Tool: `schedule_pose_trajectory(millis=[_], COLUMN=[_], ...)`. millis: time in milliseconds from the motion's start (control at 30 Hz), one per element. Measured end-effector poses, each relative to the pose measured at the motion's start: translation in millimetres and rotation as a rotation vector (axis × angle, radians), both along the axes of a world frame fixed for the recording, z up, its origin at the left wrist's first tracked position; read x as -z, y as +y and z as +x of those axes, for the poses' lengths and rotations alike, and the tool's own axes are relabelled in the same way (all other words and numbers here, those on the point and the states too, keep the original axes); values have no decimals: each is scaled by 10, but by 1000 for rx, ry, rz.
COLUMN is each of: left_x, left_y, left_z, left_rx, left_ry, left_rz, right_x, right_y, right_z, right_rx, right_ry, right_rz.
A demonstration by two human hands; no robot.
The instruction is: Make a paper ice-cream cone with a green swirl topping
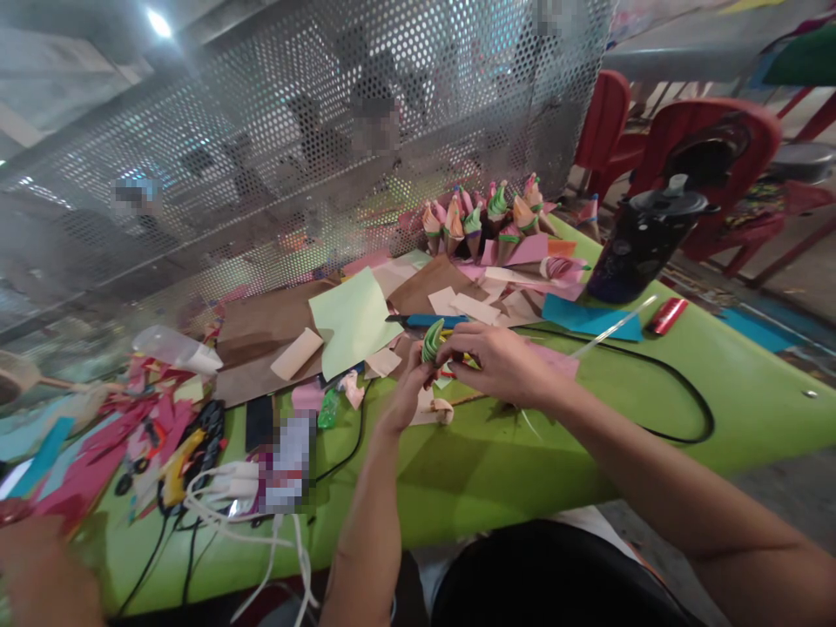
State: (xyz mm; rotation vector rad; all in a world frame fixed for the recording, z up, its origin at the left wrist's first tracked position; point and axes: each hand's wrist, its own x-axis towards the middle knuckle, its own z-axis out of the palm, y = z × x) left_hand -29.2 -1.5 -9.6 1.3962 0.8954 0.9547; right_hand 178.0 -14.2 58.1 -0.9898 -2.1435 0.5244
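A small craft ice cream cone with a green swirled top (432,342) stands tilted between my hands, above the middle of the table. My left hand (406,396) is closed around its lower part, so the base is mostly hidden. From the right, my right hand (493,357) pinches at the side of the swirl with bent fingers. A blue-handled tool (436,321) lies just behind my hands. Below them is a small rolled paper piece (442,411) on the green table (515,475).
Several finished craft cones (471,222) stand at the back. A dark tumbler (637,248) and a red cylinder (667,316) are on the right. Paper sheets (356,318), white cables (215,505) and a black cord (709,409) lie about. Another person's blurred arm (45,570) enters lower left.
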Motion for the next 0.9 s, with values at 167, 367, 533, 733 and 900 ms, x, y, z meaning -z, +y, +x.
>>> schedule_pose_trajectory(millis=[167,367,533,733,900], left_x=[-24,-105,-206,-215,-192], left_y=[32,30,14,56,75], left_z=[-10,-21,-30,-88,-101], left_rx=[-62,-76,-75,-127,-138], left_ry=[61,60,-9,-30,-13], left_rz=[-10,-26,-13,-11,-20], right_x=[-49,24,205,213,337], right_y=[-12,-124,-123,-108,-158], right_z=[200,785,1132,789,195], right_rx=[38,236,429,267,39], right_ry=[40,-68,-237,-387,-663], right_rz=[17,-48,-80,-139,-65])
